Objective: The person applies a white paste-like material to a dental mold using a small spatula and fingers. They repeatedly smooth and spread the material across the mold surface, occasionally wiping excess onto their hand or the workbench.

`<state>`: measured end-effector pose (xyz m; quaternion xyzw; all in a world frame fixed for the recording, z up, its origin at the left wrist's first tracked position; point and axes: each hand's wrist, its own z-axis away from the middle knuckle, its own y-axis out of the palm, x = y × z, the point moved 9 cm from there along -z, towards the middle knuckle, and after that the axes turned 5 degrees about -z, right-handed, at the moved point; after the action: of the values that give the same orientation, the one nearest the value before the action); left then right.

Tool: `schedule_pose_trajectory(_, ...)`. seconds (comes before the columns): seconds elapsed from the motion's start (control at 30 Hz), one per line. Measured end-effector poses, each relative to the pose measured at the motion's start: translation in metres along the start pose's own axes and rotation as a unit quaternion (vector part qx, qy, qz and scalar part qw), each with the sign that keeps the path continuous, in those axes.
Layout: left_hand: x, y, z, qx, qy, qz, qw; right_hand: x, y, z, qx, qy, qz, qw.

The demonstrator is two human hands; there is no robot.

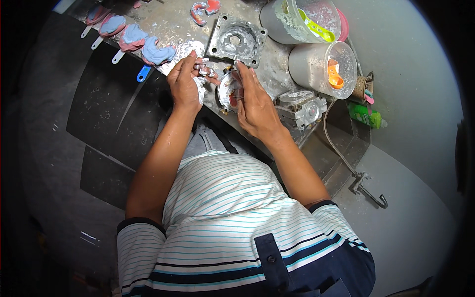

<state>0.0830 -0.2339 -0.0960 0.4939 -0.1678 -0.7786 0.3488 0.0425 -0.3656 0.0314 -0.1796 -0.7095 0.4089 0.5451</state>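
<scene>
My left hand [186,86] is raised over the bench edge with its fingers apart and smeared with wet white plaster; it holds nothing I can see. A mound of white plaster [190,48] lies on the bench beside and behind it. Just right of my left fingertips sits a round metal flask half [225,94], filled with white plaster around something red. My right hand [258,106] stretches its fingers along the flask's right side, hiding part of it; whether it touches the rim is unclear. Beyond both hands lies a squarish metal flask half [236,41] with a round hole.
Several blue-and-pink dental impressions [157,51] in handled trays line the left edge. A red-and-blue arch piece [198,14] lies farther back. At right stand a plastic tub [277,22], a second tub [309,67] with an orange scoop, a metal flask [303,109], a green bottle [363,115] and a tap [366,188].
</scene>
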Motion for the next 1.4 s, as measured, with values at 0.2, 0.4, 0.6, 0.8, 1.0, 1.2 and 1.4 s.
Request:
schedule_pose_trajectory(0.2,0.001,-0.002,0.000,0.009,-0.006,-0.023,1.000,0.004,0.000,-0.004,0.001,-0.022,-0.002,1.000)
schedule_pose_trajectory(0.4,0.002,-0.001,0.000,0.020,0.001,-0.014,1.000,0.002,0.000,-0.005,-0.012,-0.028,-0.001,1.000)
schedule_pose_trajectory(0.6,0.001,-0.001,0.000,0.018,-0.004,-0.018,1.000,-0.005,-0.004,0.000,-0.028,0.010,-0.018,0.999)
schedule_pose_trajectory(0.8,0.003,-0.001,-0.001,0.025,-0.004,-0.005,1.000,-0.016,-0.031,0.007,-0.116,0.043,-0.043,0.991)
schedule_pose_trajectory(1.0,0.003,-0.001,-0.002,0.025,0.001,-0.015,1.000,-0.029,-0.040,0.001,-0.114,0.144,0.040,0.982)
schedule_pose_trajectory(1.2,0.001,-0.002,0.000,0.009,-0.002,-0.027,1.000,-0.041,-0.032,-0.014,-0.077,0.176,0.071,0.979)
schedule_pose_trajectory(1.4,0.003,-0.001,-0.001,0.020,-0.004,-0.017,1.000,-0.041,-0.028,-0.025,-0.049,0.172,0.093,0.980)
